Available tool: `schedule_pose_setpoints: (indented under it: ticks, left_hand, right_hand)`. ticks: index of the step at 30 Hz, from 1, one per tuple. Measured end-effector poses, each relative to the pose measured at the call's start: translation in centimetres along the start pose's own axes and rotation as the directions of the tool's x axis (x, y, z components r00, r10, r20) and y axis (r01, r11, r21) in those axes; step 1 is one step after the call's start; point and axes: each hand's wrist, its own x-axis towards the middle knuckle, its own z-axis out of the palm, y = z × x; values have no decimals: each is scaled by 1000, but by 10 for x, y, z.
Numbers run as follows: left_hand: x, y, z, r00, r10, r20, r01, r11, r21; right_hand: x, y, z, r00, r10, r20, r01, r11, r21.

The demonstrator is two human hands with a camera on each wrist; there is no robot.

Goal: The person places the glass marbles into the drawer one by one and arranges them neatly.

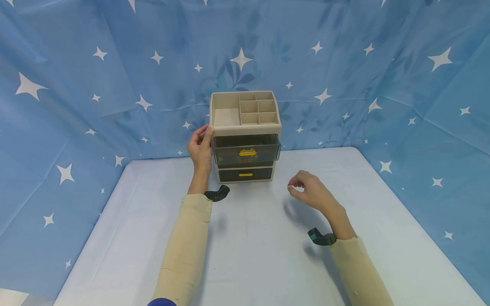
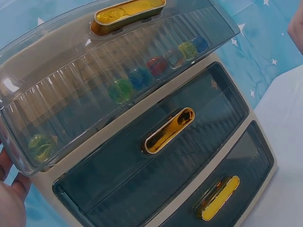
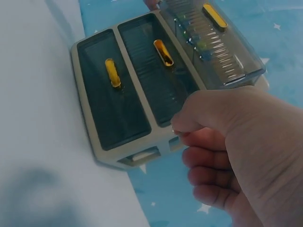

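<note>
A cream desktop drawer organizer (image 1: 245, 129) stands at the back of the table. Its clear top drawer (image 2: 61, 80) is pulled out and holds several coloured glass marbles (image 2: 140, 78). The middle drawer (image 2: 118, 165) and bottom drawer (image 1: 229, 174) are closed. My left hand (image 1: 201, 148) grips the organizer's upper left side, thumb at the front edge. To the right of the organizer, above the table, my right hand (image 1: 311, 191) has thumb and index fingertips together. They pinch a tiny thing (image 3: 175, 131), mostly hidden and too small to identify.
The organizer's top has open compartments (image 1: 249, 106). Yellow handles (image 1: 246, 174) stick out from the drawer fronts. A white cloth (image 1: 249, 255) covers the table, and a blue star-patterned curtain (image 1: 160, 76) hangs close behind the organizer and along the sides.
</note>
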Motion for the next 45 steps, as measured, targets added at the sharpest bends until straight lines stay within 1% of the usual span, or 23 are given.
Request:
schedule_pose_setpoints:
  ticks: [4, 9, 12, 15, 23, 29, 32, 37, 45]
  left_hand:
    - [0, 0, 0, 1000, 3, 1, -3, 1000, 1]
    - [0, -1, -1, 1000, -2, 1, 2, 1000, 0]
    - [0, -1, -1, 1000, -5, 1, 5, 1000, 3]
    - [0, 0, -1, 1000, -8, 0, 8, 1000, 2]
    - [0, 1, 0, 1000, -16, -3, 16, 1000, 3]
    - [0, 1, 0, 1000, -16, -4, 16, 1000, 1]
    - [-1, 2, 0, 1000, -18, -6, 18, 1000, 0]
    - [-1, 2, 1, 1000, -12, -10, 12, 1000, -6]
    - [0, 1, 0, 1000, -16, -6, 15, 1000, -7]
  right_hand:
    - [3, -5, -4, 999, -23, -29, 23, 1000, 14]
    - [6, -12, -8, 994, -67, -87, 68, 998, 10]
    - [9, -16, -12, 986, -101, -133, 102, 995, 2]
    - [12, -19, -15, 972, -140, -186, 141, 990, -7]
    - [25, -29, -23, 916, -239, -321, 249, 968, -12]
    - [35, -33, -25, 853, -302, -424, 325, 946, -21]
    - [39, -36, -26, 834, -305, -459, 331, 943, -25]
    - [46, -42, -29, 813, -303, -498, 330, 943, -36]
    - [57, -51, -32, 815, -256, -520, 288, 957, -20]
